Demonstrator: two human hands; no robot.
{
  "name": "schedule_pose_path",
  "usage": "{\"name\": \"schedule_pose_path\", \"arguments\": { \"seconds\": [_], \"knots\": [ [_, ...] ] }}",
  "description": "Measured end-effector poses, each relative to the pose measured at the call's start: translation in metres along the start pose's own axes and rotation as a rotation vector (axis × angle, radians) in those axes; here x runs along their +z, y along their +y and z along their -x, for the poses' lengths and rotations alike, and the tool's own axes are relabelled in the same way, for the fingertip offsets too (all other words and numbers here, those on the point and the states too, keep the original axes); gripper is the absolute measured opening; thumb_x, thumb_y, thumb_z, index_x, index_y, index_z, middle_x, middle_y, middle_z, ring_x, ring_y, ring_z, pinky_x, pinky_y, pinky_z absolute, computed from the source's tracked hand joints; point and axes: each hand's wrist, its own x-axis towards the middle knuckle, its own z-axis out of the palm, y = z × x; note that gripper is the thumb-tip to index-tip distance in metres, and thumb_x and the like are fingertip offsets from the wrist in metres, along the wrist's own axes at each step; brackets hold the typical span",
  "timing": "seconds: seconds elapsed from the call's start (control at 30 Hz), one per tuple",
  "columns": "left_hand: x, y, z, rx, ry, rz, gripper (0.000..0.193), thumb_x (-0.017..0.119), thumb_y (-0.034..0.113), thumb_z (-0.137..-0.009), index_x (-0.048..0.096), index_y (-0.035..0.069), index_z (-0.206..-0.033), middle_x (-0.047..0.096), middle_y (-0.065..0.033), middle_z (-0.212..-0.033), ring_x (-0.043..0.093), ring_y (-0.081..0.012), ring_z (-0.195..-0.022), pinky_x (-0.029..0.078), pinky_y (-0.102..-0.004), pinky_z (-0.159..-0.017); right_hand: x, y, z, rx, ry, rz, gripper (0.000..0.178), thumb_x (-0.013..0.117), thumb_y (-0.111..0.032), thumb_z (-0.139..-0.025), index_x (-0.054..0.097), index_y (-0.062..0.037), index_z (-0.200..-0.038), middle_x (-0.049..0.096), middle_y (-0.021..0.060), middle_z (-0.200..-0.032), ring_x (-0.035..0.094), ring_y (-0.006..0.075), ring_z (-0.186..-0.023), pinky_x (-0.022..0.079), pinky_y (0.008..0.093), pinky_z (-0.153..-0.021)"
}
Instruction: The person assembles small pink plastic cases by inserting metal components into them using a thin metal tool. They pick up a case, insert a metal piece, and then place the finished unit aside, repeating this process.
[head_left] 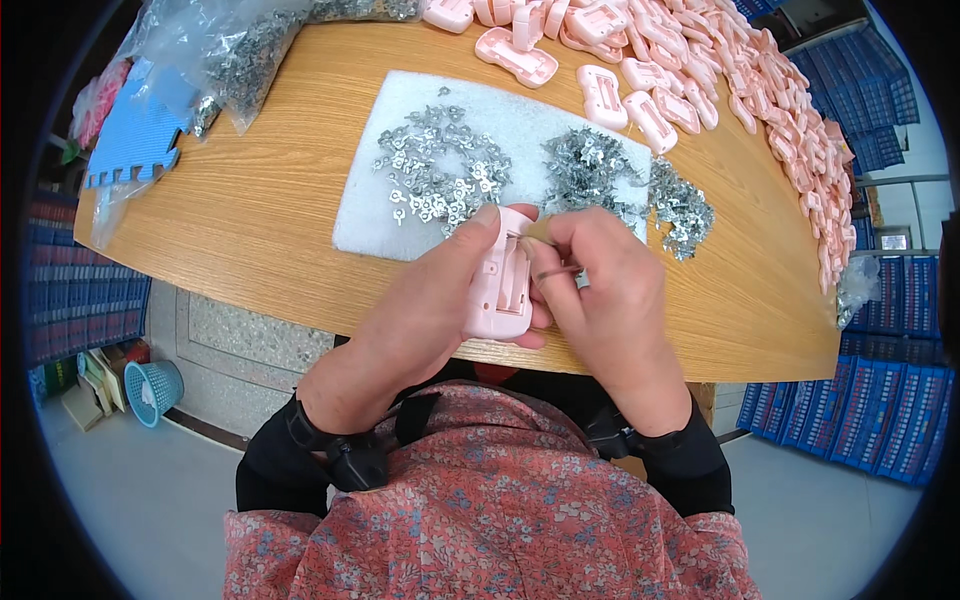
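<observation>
My left hand [420,290] is closed around a pale pink plastic casing [492,312], held tilted over the table's near edge with its long rectangular recess facing up. Over the casing's right side, my right hand [618,300] pinches a thin metal tool [562,272] that resembles tweezers. Its tip reaches the upper end of the recess; whether it grips a small part there I cannot make out. A tan wrap [541,232] covers a right fingertip. Just beyond my hands, a white foam sheet [362,215] carries loose small metal clips [440,165] and a denser heap of metal pieces [585,170].
More metal pieces [682,210] spill off the foam onto the wooden table [260,170]. Pink casings [690,60] pile along the far right. At the far left are a plastic bag of metal parts [245,65] and a blue foam mat [135,125]. Blue crates [850,410] stand beyond the table.
</observation>
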Motion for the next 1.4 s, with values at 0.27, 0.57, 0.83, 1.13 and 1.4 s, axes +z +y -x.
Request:
{"name": "schedule_pose_path", "arguments": {
  "seconds": [0.27,0.57,0.83,1.13,1.4],
  "knots": [
    [-0.006,0.001,-0.001,-0.009,-0.030,0.144,0.053,0.031,0.046,-0.106,0.041,0.007,-0.141,0.065,-0.0112,-0.099,0.068,-0.0223,-0.082,0.061,-0.0406,-0.073,-0.007,0.000,0.005,-0.066,0.075,0.079,0.029,0.070,0.002,-0.077,0.067,-0.0042,-0.106,0.062,0.0108,-0.088,0.065,0.0278,-0.076,0.054,0.0372,-0.064],
    [-0.006,0.001,-0.001,0.040,-0.170,0.074,0.058,0.029,0.045,-0.107,0.027,0.004,-0.149,0.066,-0.0158,-0.096,0.069,-0.0268,-0.078,0.060,-0.0380,-0.073,-0.013,0.004,0.009,0.442,-0.024,-0.630,0.028,0.062,-0.004,-0.094,0.056,0.0006,-0.121,0.064,0.0066,-0.100,0.064,0.0126,-0.081,0.052,0.0252,-0.069],
    [0.000,-0.001,0.004,0.257,0.033,-0.493,0.038,0.044,0.018,-0.104,0.047,0.001,-0.138,0.066,-0.0081,-0.096,0.064,-0.0118,-0.077,0.055,-0.0307,-0.072,-0.022,0.019,0.008,0.742,-0.291,-1.042,0.019,0.062,-0.011,-0.096,0.055,-0.0019,-0.111,0.060,-0.0008,-0.088,0.053,0.0034,-0.071,0.044,0.0190,-0.065],
    [0.015,0.012,0.006,0.314,0.020,-1.099,0.025,0.058,0.012,-0.097,0.059,-0.001,-0.117,0.065,-0.0031,-0.090,0.060,-0.0075,-0.076,0.052,-0.0280,-0.067,-0.021,0.013,0.018,0.613,-0.235,-0.827,0.020,0.063,-0.010,-0.095,0.052,-0.0020,-0.110,0.061,0.0010,-0.088,0.057,0.0053,-0.078,0.047,0.0214,-0.068],
    [-0.007,0.005,-0.008,-0.026,-0.013,-0.307,0.022,0.053,0.020,-0.098,0.058,0.002,-0.110,0.059,-0.0047,-0.082,0.057,-0.0143,-0.066,0.044,-0.0285,-0.056,-0.031,0.011,0.019,0.568,-0.104,-0.937,0.024,0.062,-0.007,-0.096,0.056,0.0005,-0.117,0.060,-0.0015,-0.089,0.054,0.0024,-0.077,0.046,0.0190,-0.068]
  ]
}}
